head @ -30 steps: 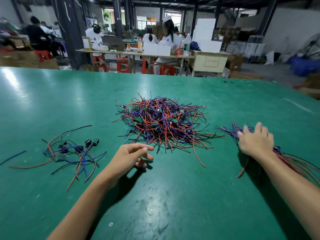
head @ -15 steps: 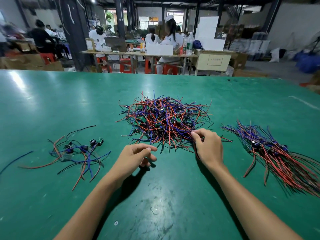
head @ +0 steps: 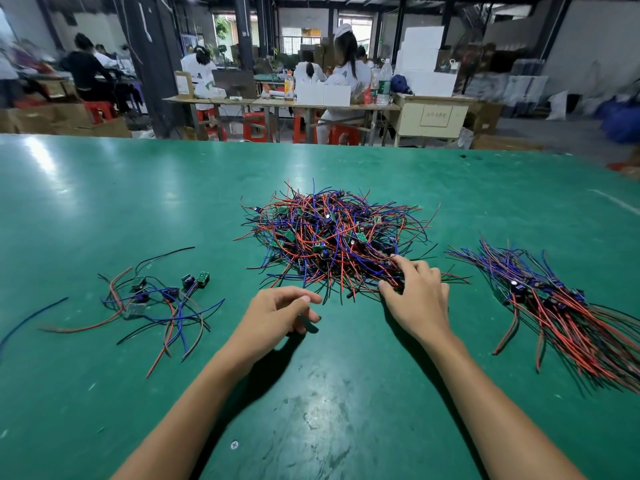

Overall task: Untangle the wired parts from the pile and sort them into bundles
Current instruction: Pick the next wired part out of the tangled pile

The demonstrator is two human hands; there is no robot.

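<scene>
A tangled pile (head: pixel 332 237) of red, blue and black wired parts with small green boards lies mid-table. My right hand (head: pixel 415 296) reaches into the pile's near right edge, its thumb and fingers closing on wires there. My left hand (head: pixel 277 313) hovers just in front of the pile with fingers loosely curled, holding nothing. A sorted bundle (head: pixel 568 313) of aligned wired parts lies to the right. A smaller loose group (head: pixel 156 299) of wired parts lies to the left.
The green table (head: pixel 104 202) stretches wide around the piles. A stray blue wire (head: pixel 31 317) lies at the far left. A screw head (head: pixel 234 444) sits in the table near me. Beyond the far edge, people sit at workbenches (head: pixel 277 102).
My right hand left the bundle on the right, moved left to the central pile and now takes hold of wires at its edge. My left hand stayed almost still.
</scene>
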